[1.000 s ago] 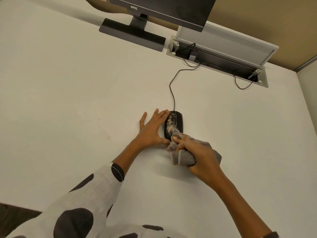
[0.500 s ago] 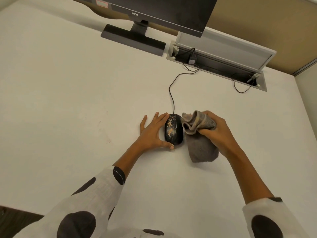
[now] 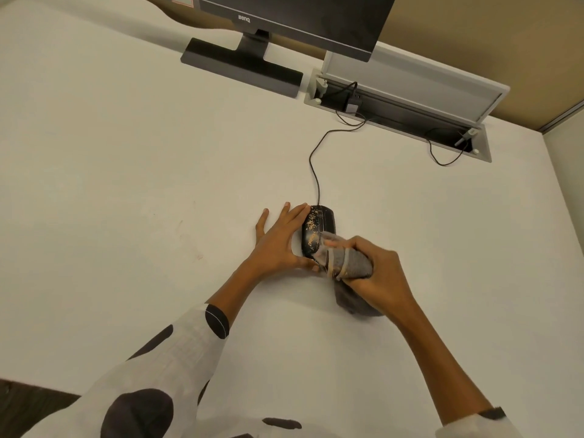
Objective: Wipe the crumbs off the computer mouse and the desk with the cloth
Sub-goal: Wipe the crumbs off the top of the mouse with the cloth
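Note:
A black wired computer mouse (image 3: 319, 227) lies on the white desk (image 3: 126, 184), with tan crumbs scattered over its left half. My left hand (image 3: 278, 241) rests flat against the mouse's left side, thumb at its near end, holding it in place. My right hand (image 3: 376, 276) grips a bunched grey cloth (image 3: 346, 263). The cloth's front fold presses on the mouse's near right corner, and its tail hangs onto the desk below my hand.
The mouse cable (image 3: 316, 172) runs back to an open cable tray (image 3: 410, 112) set in the desk's far edge. A black monitor (image 3: 300, 17) on a flat stand (image 3: 240, 69) sits at the back. A partition wall (image 3: 565, 184) borders the right.
My right hand has brought the cloth from the mouse's right side back down onto its near end. My left hand has stayed on the mouse.

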Action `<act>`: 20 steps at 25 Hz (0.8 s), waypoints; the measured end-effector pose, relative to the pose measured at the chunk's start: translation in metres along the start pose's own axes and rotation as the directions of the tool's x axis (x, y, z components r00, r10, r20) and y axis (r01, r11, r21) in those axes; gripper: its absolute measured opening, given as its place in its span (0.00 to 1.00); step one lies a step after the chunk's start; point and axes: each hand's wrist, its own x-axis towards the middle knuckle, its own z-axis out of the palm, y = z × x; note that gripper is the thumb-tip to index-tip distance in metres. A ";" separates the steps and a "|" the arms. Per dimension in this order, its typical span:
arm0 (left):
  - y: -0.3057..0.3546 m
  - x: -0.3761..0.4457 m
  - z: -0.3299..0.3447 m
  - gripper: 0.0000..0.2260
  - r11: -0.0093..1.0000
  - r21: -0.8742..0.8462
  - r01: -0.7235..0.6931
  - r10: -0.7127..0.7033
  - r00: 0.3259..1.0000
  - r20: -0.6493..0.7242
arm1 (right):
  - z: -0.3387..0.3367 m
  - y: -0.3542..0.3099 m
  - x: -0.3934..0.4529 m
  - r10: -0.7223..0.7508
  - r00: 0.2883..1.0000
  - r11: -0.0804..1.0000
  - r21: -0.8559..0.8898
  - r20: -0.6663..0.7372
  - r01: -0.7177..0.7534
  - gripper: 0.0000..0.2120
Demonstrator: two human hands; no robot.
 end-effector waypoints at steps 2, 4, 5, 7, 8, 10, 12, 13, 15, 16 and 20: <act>-0.001 0.000 0.000 0.48 1.000 0.021 -0.009 0.009 1.000 0.002 | 0.001 -0.001 -0.008 -0.001 0.999 1.000 -0.004 0.037 0.002 0.18; 0.000 0.000 -0.001 0.48 1.000 0.022 -0.008 0.008 1.000 0.006 | -0.007 0.000 -0.009 0.033 0.997 0.999 0.032 0.064 -0.035 0.18; 0.001 0.000 -0.001 0.48 1.000 0.010 -0.003 0.003 1.000 0.009 | -0.013 0.002 -0.005 0.056 0.996 0.996 0.068 0.068 -0.061 0.15; 0.003 -0.001 -0.002 0.49 1.000 -0.016 0.011 -0.010 1.000 0.020 | -0.030 0.006 0.010 0.082 0.996 0.986 0.140 0.042 -0.087 0.12; 0.003 -0.002 -0.003 0.50 1.000 -0.018 0.015 -0.015 1.000 0.025 | -0.037 0.009 0.021 0.082 0.996 0.984 0.154 0.019 -0.084 0.12; 0.004 -0.003 -0.004 0.50 1.000 -0.024 0.017 -0.016 0.999 0.031 | -0.045 0.012 0.049 0.087 0.996 0.990 0.115 -0.012 -0.085 0.11; 0.004 -0.003 -0.005 0.50 0.999 -0.037 0.017 -0.015 0.999 0.040 | -0.044 0.015 0.081 0.112 0.993 0.993 0.018 0.033 -0.113 0.10; 0.004 -0.004 -0.005 0.50 0.999 -0.040 0.017 -0.015 0.999 0.043 | -0.042 0.015 0.095 0.123 0.989 0.992 -0.043 0.083 -0.120 0.09; 0.004 -0.003 -0.005 0.50 0.999 -0.038 0.017 -0.015 0.999 0.043 | -0.037 0.013 0.114 0.118 0.973 0.985 -0.149 0.198 -0.090 0.09; 0.004 -0.002 -0.005 0.50 0.999 -0.030 0.017 -0.015 0.999 0.043 | -0.035 0.012 0.118 0.109 0.967 0.980 -0.187 0.231 -0.066 0.09; 0.004 -0.002 -0.003 0.50 1.000 -0.024 0.018 -0.018 0.999 0.031 | -0.033 0.013 0.101 0.080 0.972 0.973 -0.231 0.221 -0.027 0.12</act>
